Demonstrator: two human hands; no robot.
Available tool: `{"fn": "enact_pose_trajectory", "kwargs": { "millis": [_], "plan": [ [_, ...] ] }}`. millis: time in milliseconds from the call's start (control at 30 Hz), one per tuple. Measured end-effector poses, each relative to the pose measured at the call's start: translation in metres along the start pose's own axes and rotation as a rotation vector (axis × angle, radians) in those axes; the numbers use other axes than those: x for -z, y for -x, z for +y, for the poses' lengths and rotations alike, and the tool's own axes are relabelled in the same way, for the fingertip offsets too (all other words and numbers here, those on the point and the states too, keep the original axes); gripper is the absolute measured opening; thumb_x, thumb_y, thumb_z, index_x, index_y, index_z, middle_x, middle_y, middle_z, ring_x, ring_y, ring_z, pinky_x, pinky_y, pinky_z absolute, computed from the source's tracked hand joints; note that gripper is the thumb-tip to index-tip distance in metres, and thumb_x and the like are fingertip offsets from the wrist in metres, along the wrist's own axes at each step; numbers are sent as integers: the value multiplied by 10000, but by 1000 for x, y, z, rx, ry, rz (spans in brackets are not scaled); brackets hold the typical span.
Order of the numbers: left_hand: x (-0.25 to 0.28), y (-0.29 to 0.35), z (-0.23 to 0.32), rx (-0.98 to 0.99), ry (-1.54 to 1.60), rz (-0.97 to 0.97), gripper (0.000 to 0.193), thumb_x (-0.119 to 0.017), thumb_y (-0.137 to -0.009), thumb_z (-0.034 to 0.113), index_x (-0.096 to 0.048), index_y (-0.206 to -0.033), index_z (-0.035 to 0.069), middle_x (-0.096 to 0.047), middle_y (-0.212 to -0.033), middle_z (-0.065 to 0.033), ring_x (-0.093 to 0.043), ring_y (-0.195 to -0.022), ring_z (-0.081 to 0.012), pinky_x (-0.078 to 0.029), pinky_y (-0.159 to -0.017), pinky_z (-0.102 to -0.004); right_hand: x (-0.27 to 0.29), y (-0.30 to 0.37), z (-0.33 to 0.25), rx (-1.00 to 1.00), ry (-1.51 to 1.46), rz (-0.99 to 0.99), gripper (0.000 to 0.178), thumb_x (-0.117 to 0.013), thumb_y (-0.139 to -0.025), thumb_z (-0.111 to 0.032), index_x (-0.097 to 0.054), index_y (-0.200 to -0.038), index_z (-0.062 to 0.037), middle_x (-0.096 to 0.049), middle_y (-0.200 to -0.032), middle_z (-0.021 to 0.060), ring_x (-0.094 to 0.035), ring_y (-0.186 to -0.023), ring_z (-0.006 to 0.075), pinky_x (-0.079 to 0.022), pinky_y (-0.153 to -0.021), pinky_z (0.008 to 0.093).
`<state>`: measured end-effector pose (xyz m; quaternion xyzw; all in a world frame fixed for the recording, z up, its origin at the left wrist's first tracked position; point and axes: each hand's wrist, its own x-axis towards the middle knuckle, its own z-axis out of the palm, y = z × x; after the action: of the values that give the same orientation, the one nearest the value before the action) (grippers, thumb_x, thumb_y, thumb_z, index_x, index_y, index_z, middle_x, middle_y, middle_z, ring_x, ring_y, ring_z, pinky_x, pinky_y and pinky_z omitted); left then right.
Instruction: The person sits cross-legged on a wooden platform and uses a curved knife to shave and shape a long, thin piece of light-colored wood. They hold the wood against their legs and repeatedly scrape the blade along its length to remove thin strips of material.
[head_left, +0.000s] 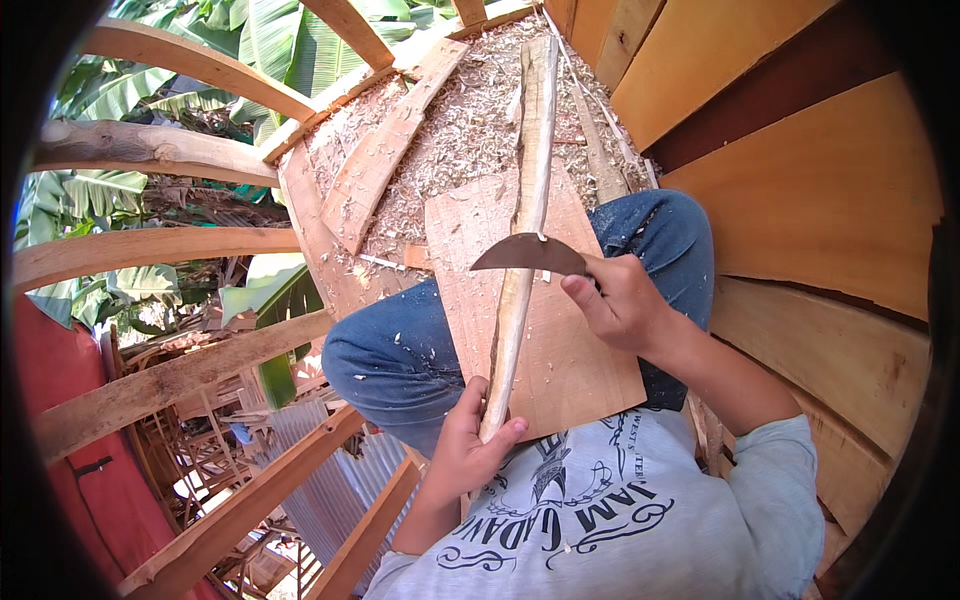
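A long, narrow strip of wood (pixel 533 150) with a rough brown side and a pale side runs away from me over a square wooden board (pixel 585 375) on my lap. My left hand (pixel 472 440) is closed around the strip's near end. In my right hand (pixel 622 300) is a knife (pixel 528 255) with a broad, dark, curved blade; its handle is hidden in my fist. The blade lies crosswise over the strip, about midway along, and appears to touch it. Small pale shavings sit at the blade's edge.
Wood shavings (pixel 455 140) cover the floor ahead, where a loose plank (pixel 390 150) lies at the left. Wooden railing bars (pixel 180 370) stand along my left, with banana leaves (pixel 285 45) beyond. A plank wall (pixel 800 200) rises close on my right.
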<state>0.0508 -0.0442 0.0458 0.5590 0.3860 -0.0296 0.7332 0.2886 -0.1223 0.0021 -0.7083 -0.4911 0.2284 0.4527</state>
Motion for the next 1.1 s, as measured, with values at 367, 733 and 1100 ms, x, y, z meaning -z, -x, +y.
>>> {"fn": "enact_pose_trajectory", "kwargs": {
  "millis": [367,733,1100],
  "plan": [
    [1,5,-4,-47,84,19,279,-679,-831,117,-451,-956,15,-472,-734,15,-419,-664,-41,-356,-573,-192,-15,7,-26,181,-42,-146,341,-607,-877,-325,-593,-740,-13,-557,-571,174,-594,-521,349,-464,-468,367],
    [6,1,-4,-36,119,50,298,-667,-838,109,-455,-1019,3,-465,-729,18,-409,-662,-41,-361,-570,-201,-8,-8,-13,58,-44,-128,339,-597,-881,-314,-598,-759,3,-559,-574,185,-604,-527,335,-455,-462,384],
    [4,12,-8,-84,-56,-59,264,-676,-839,127,-445,-931,40,-456,-701,25,-407,-634,-45,-350,-562,-194,18,-30,6,-144,-66,250,368,-531,-939,-273,-565,-719,19,-492,-504,177,-530,-436,240,-404,-447,347]
  ]
}}
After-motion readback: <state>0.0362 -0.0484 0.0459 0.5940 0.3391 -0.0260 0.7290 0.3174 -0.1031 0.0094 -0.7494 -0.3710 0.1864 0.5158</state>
